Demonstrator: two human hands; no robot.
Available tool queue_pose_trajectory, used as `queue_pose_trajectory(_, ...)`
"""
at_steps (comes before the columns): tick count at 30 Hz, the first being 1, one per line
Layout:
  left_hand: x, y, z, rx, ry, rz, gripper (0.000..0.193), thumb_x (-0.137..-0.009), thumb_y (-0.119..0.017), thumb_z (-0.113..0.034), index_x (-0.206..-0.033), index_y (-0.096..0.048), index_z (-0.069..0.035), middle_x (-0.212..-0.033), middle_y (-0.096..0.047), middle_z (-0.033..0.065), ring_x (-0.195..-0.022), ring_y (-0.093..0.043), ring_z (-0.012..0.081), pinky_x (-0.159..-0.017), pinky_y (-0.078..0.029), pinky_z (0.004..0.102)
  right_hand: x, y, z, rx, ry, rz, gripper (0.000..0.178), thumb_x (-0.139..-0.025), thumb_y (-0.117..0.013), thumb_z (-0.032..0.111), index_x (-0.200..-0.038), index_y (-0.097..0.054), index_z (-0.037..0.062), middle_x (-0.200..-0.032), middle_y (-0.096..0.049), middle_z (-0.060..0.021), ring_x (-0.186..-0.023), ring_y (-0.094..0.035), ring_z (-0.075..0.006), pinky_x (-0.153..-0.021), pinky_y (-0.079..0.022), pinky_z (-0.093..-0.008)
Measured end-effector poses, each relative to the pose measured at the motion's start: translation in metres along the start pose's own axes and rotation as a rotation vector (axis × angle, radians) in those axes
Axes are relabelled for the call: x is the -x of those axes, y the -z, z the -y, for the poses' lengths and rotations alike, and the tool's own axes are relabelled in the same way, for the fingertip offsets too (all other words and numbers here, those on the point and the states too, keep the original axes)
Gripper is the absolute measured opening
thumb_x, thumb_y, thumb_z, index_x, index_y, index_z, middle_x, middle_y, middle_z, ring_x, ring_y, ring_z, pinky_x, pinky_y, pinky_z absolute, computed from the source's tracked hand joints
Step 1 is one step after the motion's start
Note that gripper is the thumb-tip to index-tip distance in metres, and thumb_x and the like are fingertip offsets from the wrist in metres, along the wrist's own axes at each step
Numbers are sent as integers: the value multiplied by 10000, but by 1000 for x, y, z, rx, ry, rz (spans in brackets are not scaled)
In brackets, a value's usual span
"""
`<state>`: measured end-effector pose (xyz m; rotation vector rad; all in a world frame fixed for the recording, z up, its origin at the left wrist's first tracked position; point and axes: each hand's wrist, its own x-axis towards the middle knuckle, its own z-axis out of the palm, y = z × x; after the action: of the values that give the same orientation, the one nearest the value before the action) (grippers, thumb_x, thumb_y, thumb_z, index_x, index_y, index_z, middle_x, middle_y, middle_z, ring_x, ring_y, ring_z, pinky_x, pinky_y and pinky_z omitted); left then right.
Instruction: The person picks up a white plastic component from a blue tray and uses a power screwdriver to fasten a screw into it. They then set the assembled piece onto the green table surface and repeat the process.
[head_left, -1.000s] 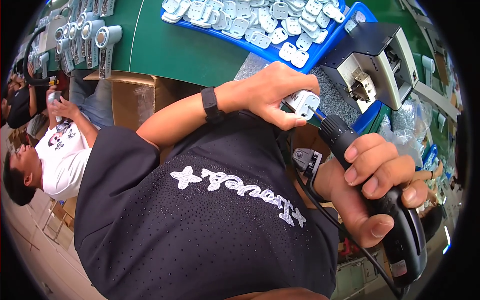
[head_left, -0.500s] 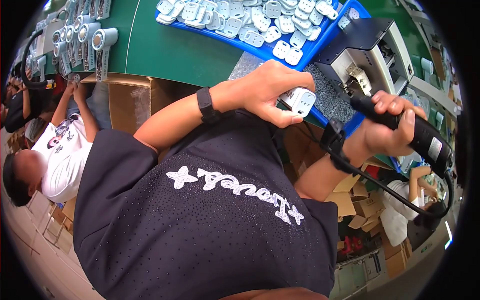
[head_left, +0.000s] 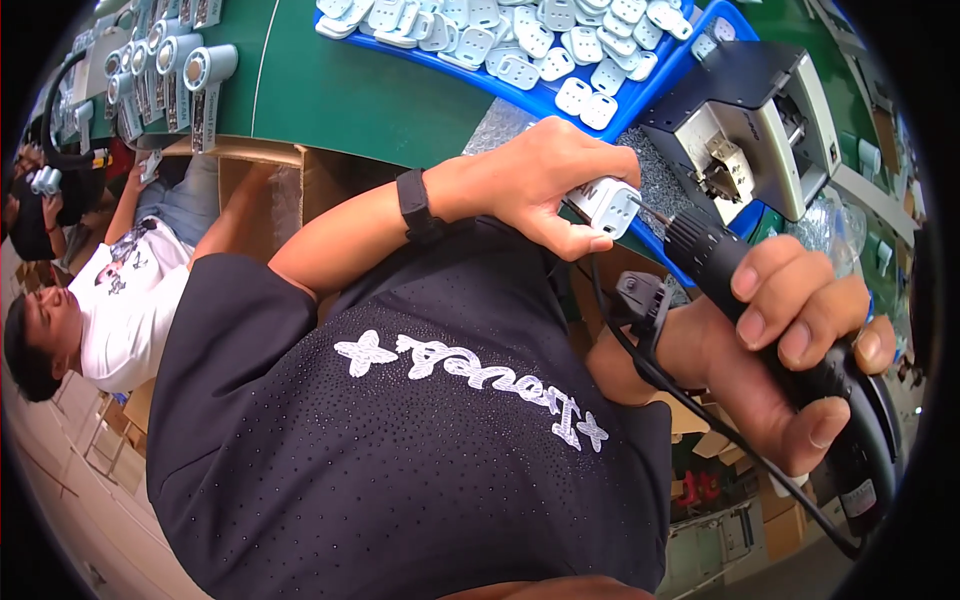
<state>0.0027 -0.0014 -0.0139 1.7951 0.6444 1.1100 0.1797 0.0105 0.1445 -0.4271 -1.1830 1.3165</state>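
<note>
My left hand [head_left: 545,180] is closed around a small white plastic housing [head_left: 608,210], with the thumb beneath it and the fingers over the top. The housing's end face, which has several small holes, is turned to the right. My right hand [head_left: 775,350] grips a black corded electric screwdriver [head_left: 708,250], fingers wrapped over its body. The thin bit [head_left: 652,211] points left, and its tip is at the holed face; whether it sits inside a hole I cannot tell.
Behind my hands, a blue tray [head_left: 480,75] holds many pale plates. A black-and-silver screw feeder [head_left: 755,130] stands at the right, beside a tray of small screws [head_left: 650,155]. White handheld fans [head_left: 208,75] line the left of the green table [head_left: 350,100]. A co-worker [head_left: 120,310] sits left.
My right hand has swung the screwdriver from the screw feeder toward the housing, and its bit has come to the holed face. My left hand has hardly moved.
</note>
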Motion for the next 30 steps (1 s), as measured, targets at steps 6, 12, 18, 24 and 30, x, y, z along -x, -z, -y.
queue_pose_trajectory(6,3,4,-1,-7,14,-3,507,-764,-719,-436,-1026,-603,-18,-851,-641,118,-709,-660,299,-601,-519,360,-2,-3,-7,-6,-37,16,420,-815,-656,375,-1121,-571,100,-786,-503,-30,-601,-496,-161,-632,-413,-357)
queue_pose_trajectory(12,5,-7,0,-132,-107,-426,430,-791,-763,-313,-1064,-586,-32,-896,-665,88,-751,-678,288,-633,-543,349,1,-15,-12,39,17,0,408,-822,-650,360,-1123,-567,98,-777,-506,-37,-584,-503,-165,-616,-423,-366)
queue_pose_trajectory(18,21,58,-42,-349,-138,-111,363,-790,-783,-172,-1083,-636,-18,-995,-681,87,-847,-701,277,-658,-560,341,5,-18,-18,72,35,-28,417,-832,-645,335,-1151,-566,78,-784,-529,-52,-583,-512,-163,-606,-429,-371)
queue_pose_trajectory(24,-58,217,-32,-905,-48,-7,404,-826,-690,-83,-1219,-607,-50,-1020,-681,177,-981,-655,344,-846,-524,425,-8,-24,-59,470,-288,-262,333,-856,-671,126,-1155,-567,25,-759,-604,-82,-550,-558,-187,-569,-494,-370)
queue_pose_trajectory(30,-130,335,102,-1395,158,335,365,-812,-602,-38,-1169,-656,-94,-1042,-703,134,-1021,-656,329,-826,-527,440,-26,-28,-142,1421,-518,243,470,-783,-824,192,-1136,-559,29,-885,-709,-187,-769,-707,-344,-657,-538,-439)
